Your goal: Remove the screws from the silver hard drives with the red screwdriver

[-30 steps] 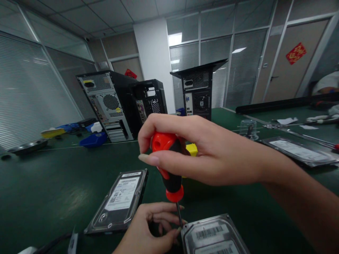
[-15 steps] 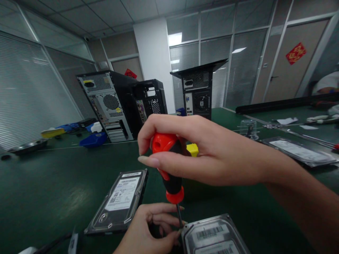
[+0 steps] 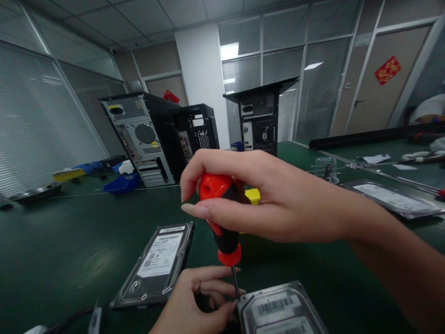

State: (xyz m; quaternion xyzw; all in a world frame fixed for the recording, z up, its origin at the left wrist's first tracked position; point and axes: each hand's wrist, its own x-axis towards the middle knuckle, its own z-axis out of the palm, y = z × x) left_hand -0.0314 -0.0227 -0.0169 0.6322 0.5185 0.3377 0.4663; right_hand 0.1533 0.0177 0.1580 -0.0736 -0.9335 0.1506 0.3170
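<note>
My right hand (image 3: 253, 195) grips a red and black screwdriver (image 3: 227, 243) from above, thumb and fingers around its handle. The screwdriver stands nearly upright, its shaft reaching down to the left corner of a silver hard drive (image 3: 278, 306) at the bottom edge. My left hand (image 3: 205, 297) is beside that corner, its fingers curled around the shaft's lower end and its thumb near the drive's edge. What the left fingers pinch is hidden, as is the screwdriver's tip. Another hard drive (image 3: 156, 260), label up, lies on the table left of my left hand.
Computer towers (image 3: 142, 134) stand at the back left, and another tower (image 3: 259, 120) is behind my right hand. A blue tray (image 3: 121, 184) sits at left. To the right are a third hard drive (image 3: 389, 197) and a clear cup (image 3: 327, 169) on the green table (image 3: 69, 236).
Almost nothing differs. The screwdriver and my right hand sit very slightly higher; my left hand and the hard drives stay where they were.
</note>
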